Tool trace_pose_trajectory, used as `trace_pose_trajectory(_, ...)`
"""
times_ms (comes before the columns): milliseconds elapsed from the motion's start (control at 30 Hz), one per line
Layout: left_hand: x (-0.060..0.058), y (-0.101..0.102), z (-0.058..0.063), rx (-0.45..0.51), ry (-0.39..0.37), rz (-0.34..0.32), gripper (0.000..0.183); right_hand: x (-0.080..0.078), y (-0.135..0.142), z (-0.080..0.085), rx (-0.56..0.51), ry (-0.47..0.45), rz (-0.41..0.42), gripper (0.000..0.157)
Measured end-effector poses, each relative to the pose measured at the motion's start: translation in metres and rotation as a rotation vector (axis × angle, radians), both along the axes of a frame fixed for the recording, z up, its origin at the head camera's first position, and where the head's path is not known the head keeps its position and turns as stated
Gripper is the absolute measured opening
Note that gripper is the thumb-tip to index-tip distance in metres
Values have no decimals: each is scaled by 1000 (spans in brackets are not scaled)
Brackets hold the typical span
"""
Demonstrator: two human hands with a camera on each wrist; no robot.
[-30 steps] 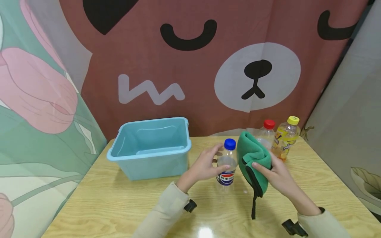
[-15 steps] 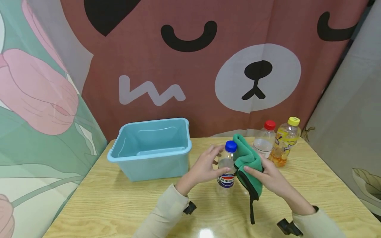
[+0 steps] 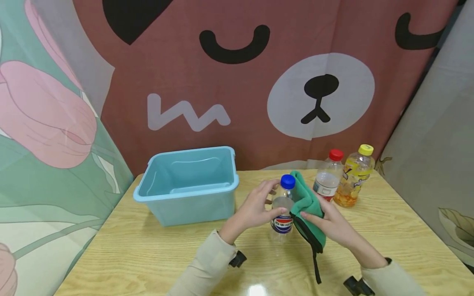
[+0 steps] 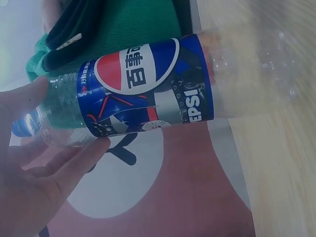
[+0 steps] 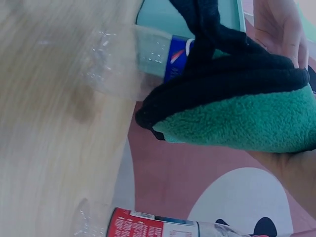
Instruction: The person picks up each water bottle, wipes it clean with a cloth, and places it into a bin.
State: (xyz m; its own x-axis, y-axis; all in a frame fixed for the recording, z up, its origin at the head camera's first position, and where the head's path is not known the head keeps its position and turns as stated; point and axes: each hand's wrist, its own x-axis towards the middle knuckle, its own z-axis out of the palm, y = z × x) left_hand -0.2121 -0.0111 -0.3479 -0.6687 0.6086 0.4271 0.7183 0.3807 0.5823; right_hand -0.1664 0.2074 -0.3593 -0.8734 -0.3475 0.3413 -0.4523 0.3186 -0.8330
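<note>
My left hand (image 3: pixel 254 207) holds a clear plastic Pepsi bottle (image 3: pixel 282 224) by its upper part, thumb on one side and fingers on the other. The bottle is upright, with a blue cap and a blue label (image 4: pixel 143 89). Whether its base touches the table cannot be told. In my right hand (image 3: pixel 335 224) is a folded green towel (image 3: pixel 309 205) with black edging and a hanging black loop. The towel lies against the bottle's right side. The right wrist view shows the towel's fuzzy face (image 5: pixel 242 123), which hides most of that hand.
A light-blue plastic tub (image 3: pixel 192 207) stands at the left on the wooden table (image 3: pixel 148 263). Behind my right hand stand a red-capped bottle (image 3: pixel 327 181) and a yellow-capped bottle (image 3: pixel 353 176), side by side. A printed bear curtain (image 3: pixel 237 94) hangs at the back.
My right hand has brought the towel left and slightly down, up against the bottle. The red-capped bottle shows more from behind it. My left hand has stayed nearly still on the bottle.
</note>
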Motion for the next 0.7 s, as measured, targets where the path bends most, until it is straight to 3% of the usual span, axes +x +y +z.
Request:
trace_pose_trajectory(267, 2, 1, 1, 33, -33, 8, 65, -1, -4, -13, -13, -70, -27, 67)
trace_pose_trajectory(500, 1, 1, -2, 50, -13, 12, 64, -3, -6, -27, -48, -150, -5, 69)
trace_pose_trajectory(700, 1, 1, -4, 78, -4, 3, 63, -3, -8, -39, -11, -183, -5, 69)
